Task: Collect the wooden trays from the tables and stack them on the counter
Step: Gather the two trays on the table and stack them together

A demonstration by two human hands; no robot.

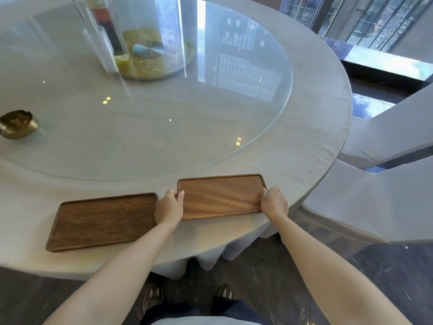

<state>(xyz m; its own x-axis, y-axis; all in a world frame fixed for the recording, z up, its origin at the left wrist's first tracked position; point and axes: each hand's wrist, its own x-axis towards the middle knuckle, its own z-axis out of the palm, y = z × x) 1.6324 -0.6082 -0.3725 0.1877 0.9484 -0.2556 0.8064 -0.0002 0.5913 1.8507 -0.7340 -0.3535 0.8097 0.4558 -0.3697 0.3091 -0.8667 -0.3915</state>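
Round cloth-covered worktop point(316, 127), two wooden trays at its near edge.
Right tray point(221, 197) is gripped at both ends by left hand point(169, 206) and right hand point(274, 202); left tray point(103, 221) lies just beside, untouched.

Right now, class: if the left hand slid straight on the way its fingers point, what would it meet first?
The left hand points away across the table, its grip on the lighter tray. Past it lies bare tablecloth, then, probably first, the rim of the glass turntable.
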